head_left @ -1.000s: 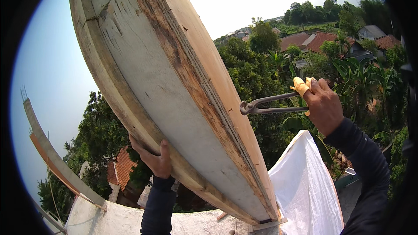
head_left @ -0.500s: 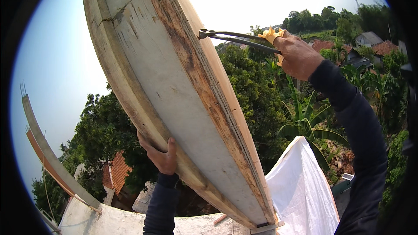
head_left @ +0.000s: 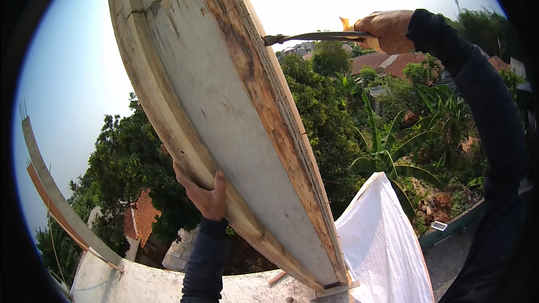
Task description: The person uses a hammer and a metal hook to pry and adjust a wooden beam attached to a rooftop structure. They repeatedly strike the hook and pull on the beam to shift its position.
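In front of me stands a tall column form: a grey panel (head_left: 208, 90) edged by a pale wooden batten (head_left: 168, 106) on the left and rough, barky timber (head_left: 247, 67) on the right. My left hand (head_left: 206, 197) is closed round the left batten, thumb on its front edge. Out to the upper right, my right hand (head_left: 387, 29) grips a pair of long dark pincers (head_left: 320, 36) by their handles, with yellow material (head_left: 346, 24) about the grip. The pincers' head touches the form's right edge; what its jaws hold, if anything, is too small to tell.
The form's foot rests on a pale concrete ledge (head_left: 252, 286). A white sheet (head_left: 379, 235) drapes over something pointed at its right. Another concrete column (head_left: 53, 185) with bare steel bars rises at far left. Beyond the ledge lie trees (head_left: 314, 106) and tiled roofs (head_left: 149, 219) far below.
My right hand has risen and moved right, turning the pincers from a downward slant to nearly level, their handles now overlapping. My left hand keeps its hold on the batten.
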Available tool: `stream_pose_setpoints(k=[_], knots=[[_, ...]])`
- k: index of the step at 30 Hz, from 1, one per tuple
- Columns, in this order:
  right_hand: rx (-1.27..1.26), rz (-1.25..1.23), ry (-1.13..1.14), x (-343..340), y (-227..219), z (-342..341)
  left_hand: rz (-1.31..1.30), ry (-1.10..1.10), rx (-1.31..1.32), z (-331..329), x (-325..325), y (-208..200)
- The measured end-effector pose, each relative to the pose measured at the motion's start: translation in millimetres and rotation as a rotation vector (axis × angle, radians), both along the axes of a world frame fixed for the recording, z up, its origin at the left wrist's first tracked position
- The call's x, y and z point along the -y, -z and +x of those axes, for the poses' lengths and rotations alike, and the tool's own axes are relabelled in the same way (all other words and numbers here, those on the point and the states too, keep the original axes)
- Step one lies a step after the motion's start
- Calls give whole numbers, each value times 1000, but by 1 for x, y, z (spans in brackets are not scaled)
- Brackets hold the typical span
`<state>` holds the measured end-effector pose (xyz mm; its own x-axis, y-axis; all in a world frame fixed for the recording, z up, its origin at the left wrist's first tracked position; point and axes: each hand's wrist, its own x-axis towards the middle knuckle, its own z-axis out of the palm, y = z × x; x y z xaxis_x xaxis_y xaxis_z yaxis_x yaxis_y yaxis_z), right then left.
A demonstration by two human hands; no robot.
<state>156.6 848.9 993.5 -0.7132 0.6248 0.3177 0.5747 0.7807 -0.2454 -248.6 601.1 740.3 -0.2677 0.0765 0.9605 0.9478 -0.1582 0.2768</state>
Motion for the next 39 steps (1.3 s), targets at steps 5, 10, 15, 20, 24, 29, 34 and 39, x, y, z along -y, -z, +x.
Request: stream_pose_setpoints(k=[5,10,15,20,24,29,34,39], knots=[[81,64,-7,21,-1,3,9,6,-17,-4,-2,2],[4,-67,29,-8,1,0,11,58,-26,-7,-2,2],[-45,-187,-156,-21,4,6,4,54,-18,-5,-1,2],[-17,-144,-231,-28,7,12,18,54,-25,-3,-2,1],[-353,-583,-340,-37,13,8,5,36,-11,-3,0,1],[-301,-498,-225,-21,4,7,8,50,-12,-5,0,2],[207,457,-34,-3,-2,7,7,14,-13,-6,-1,3],[141,655,-62,-10,12,6,10,4,-4,-2,0,2]])
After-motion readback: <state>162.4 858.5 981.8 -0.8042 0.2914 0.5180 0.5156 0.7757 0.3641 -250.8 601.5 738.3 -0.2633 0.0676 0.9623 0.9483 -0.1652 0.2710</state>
